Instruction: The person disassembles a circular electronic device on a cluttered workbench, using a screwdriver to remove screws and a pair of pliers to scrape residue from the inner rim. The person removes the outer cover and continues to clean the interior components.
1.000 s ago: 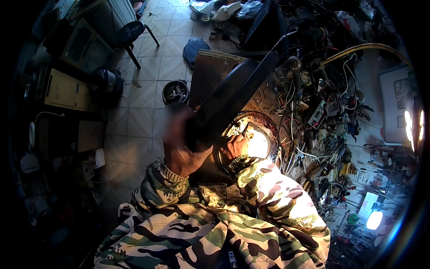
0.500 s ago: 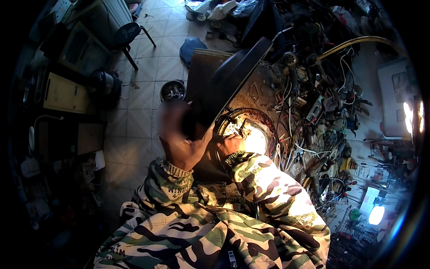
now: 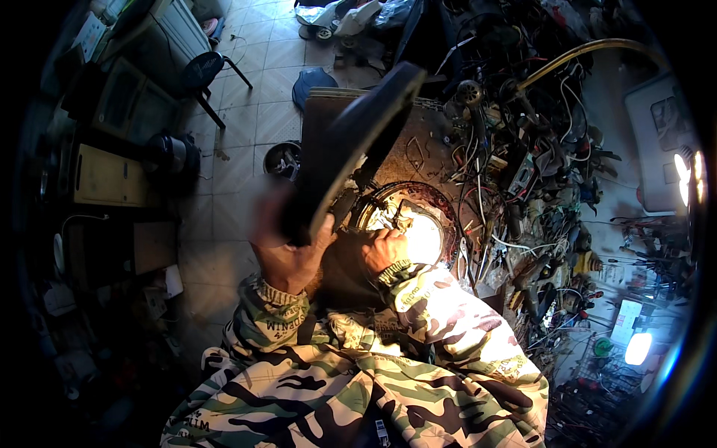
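My left hand [image 3: 287, 257] grips the lower end of a large black slab-like casing [image 3: 362, 131], its thumb against the near edge. The casing stands tilted, leaning up and to the right over the bench; its exact kind cannot be made out. My right hand [image 3: 386, 250] is closed, fingers curled downward at the left side of a round pan [image 3: 452, 213] with a dark, stained rim. Strong light falls on a pale disc-like surface [image 3: 427, 233] inside that pan. Whatever the right fingers hold is hidden. Small dark parts lie just beyond them.
A brown workbench [image 3: 409, 153] carries the pan. Tangled wires and tools [image 3: 515, 179] crowd its right side. A bowl of parts [image 3: 282, 160], a blue cap [image 3: 312, 84] and a black stool [image 3: 203, 71] are on the left. A bright lamp [image 3: 637, 349] glows at lower right.
The black casing has swung left and turned, showing more of its edge, with my left hand shifting slightly left and down. My right hand stays by the pan. The whole view has shifted a little.
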The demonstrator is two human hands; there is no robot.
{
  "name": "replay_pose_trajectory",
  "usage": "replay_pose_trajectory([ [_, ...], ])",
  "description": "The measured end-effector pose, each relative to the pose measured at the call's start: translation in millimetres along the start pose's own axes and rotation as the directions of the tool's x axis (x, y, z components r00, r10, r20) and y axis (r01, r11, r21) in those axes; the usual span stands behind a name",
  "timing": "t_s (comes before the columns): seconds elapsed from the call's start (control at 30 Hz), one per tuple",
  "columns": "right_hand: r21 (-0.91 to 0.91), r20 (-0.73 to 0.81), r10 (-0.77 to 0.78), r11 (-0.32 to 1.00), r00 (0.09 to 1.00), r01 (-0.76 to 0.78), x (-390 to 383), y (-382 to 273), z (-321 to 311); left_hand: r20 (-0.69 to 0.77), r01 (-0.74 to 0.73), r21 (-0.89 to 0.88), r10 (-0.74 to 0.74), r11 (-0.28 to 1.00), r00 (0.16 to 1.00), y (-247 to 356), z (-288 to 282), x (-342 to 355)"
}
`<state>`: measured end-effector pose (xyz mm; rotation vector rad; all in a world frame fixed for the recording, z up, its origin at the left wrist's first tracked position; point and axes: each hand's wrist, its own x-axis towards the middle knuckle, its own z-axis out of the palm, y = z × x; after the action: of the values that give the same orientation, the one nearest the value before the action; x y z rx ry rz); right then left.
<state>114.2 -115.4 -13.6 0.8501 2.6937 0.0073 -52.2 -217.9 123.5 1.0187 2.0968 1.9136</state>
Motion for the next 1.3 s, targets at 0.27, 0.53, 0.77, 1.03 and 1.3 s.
replay_pose_trajectory([
  [0.27, 0.092, -0.071, 0.028, 0.996, 0.997, -0.022, -28, 40, -8, -0.009, 0.133, -0.113, -0.135, 0.985, 0.991, -12, -15, -2],
  [0.53, 0.543, -0.112, 0.179, 0.835, 0.977, -0.091, -64, 84, 39, 0.153, 0.116, 0.012, -0.117, 0.993, 0.981, -24, -35, -12],
  [0.77, 0.713, -0.137, 0.349, 0.684, 0.927, -0.152, -61, 97, 3, 0.153, 0.086, 0.107, -0.102, 0.99, 0.983, -41, -47, -18],
  [1.03, 0.93, 0.175, 0.334, 0.253, 0.926, -0.266, -82, 107, 16, 0.102, 0.092, 0.043, -0.096, 0.995, 0.99, -22, -29, -10],
  [1.3, 0.938, 0.326, 0.264, 0.027, 0.908, -0.345, -98, 94, 56, 0.071, 0.036, 0.166, -0.049, 0.985, 0.996, -28, -32, -13],
])
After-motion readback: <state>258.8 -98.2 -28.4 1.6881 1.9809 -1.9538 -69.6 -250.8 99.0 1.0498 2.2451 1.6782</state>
